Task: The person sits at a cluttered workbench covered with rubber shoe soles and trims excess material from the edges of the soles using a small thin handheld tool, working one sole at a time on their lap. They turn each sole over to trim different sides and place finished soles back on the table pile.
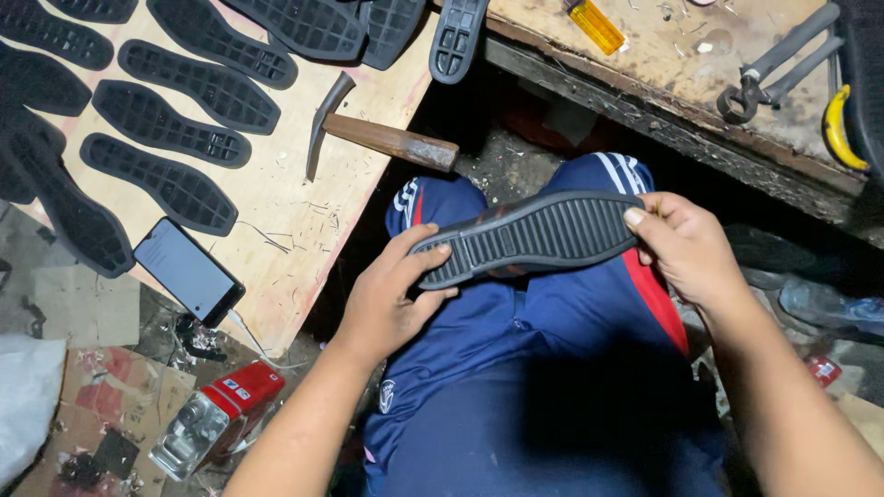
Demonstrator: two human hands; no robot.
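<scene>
Black rubber shoe sole [529,236], ribbed tread up, held over the lap in blue track trousers [543,368]. Left hand [391,299] is closed around the sole's toe end, thumb on the tread, fingers under. Right hand [686,244] pinches the heel end, thumb on the edge, fingers curled behind. Left of the sole: plywood worktop [285,202] with rows of spare black soles [166,138], a hammer [368,133] near its edge, a phone [189,271] at the corner. Above the sole: dark bench [681,83] with yellow lighter [597,26] and pincers [769,69]. Risk, as a judgement: the sole is flexible and held only at its ends, so a loosened pinch could let it twist or drop onto the littered floor; the phone sits close enough to the edge to get knocked off.
</scene>
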